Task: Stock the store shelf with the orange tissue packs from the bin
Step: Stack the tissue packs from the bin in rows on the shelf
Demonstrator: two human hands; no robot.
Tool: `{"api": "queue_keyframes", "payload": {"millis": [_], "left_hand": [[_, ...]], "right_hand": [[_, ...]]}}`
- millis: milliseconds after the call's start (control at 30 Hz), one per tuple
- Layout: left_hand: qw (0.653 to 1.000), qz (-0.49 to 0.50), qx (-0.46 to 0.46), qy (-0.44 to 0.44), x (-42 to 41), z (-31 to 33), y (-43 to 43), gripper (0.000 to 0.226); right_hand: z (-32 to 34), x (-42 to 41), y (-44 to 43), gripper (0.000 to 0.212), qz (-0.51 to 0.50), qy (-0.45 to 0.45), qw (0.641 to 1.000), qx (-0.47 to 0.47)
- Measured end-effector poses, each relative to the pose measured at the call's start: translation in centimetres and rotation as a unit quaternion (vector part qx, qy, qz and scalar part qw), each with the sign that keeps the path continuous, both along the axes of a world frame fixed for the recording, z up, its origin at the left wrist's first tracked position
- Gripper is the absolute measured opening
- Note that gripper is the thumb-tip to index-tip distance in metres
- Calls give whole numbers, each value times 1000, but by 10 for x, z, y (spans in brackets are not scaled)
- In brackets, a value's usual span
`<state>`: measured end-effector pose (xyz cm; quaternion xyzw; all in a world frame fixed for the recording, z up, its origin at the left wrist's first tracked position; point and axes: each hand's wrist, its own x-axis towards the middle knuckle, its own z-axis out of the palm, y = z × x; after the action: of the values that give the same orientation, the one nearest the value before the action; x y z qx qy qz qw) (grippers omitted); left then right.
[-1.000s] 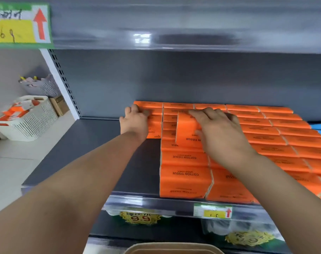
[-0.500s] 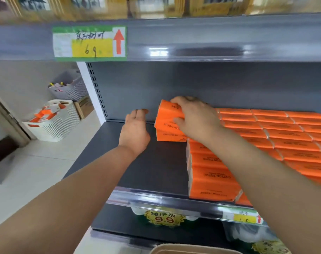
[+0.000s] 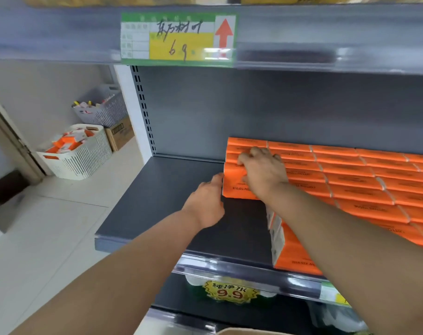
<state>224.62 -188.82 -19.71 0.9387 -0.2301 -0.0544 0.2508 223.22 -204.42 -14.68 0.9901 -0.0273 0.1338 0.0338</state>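
While the right hand [image 3: 263,172] grips the end tissue pack [image 3: 232,186], the flat left hand [image 3: 207,201] touches its edge beside bare shelf [image 3: 162,201].

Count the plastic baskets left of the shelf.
2: a white basket of orange packs on the floor; a grey basket behind it, above a cardboard box. Others may be hidden.

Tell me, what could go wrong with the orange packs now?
The end pack under the right hand looks tilted, with bare shelf beside it; it might tip over if the left hand moves away. The front stack sits near the shelf's edge, under the right forearm, which could nudge it off.
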Motion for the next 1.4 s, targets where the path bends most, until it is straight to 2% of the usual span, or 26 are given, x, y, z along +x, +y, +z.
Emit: {"api": "queue_keyframes", "payload": {"millis": [200, 400, 500, 667, 833, 933, 1067, 1167, 1300, 1400], "left_hand": [[999, 32, -32, -22, -10, 10, -1, 63], [996, 20, -51, -72, -52, 34, 5, 53], [995, -3, -49, -92, -82, 42, 8, 54], [989, -61, -17, -135, -137, 45, 14, 43], [985, -110, 17, -133, -189, 24, 12, 42], [987, -125, 31, -101, -217, -6, 9, 42], [987, -135, 65, -52, -250, -54, 6, 44], [982, -131, 133, 10, -272, -89, 10, 45], [950, -149, 245, 125, -291, -131, 10, 22], [924, -189, 292, 157, -300, -149, 3, 22]], "right_hand": [[9, -19, 1, 49, 3, 12, 1000, 15], [30, -76, 0, 46, -1, -15, 1000, 19], [36, -115, 3, 42, 8, -34, 999, 20], [28, -186, 13, 32, 54, -84, 995, 7], [-6, -244, 14, 37, 74, -128, 989, 14], [-41, -274, 8, 37, 60, -95, 993, 24], [-94, -313, -5, 35, 36, 7, 999, 34], [-134, -339, -12, 37, 19, 76, 996, 46], [-191, -371, -26, 30, -41, 180, 979, 83], [-226, -384, -27, 32, -72, 238, 963, 104]]}}
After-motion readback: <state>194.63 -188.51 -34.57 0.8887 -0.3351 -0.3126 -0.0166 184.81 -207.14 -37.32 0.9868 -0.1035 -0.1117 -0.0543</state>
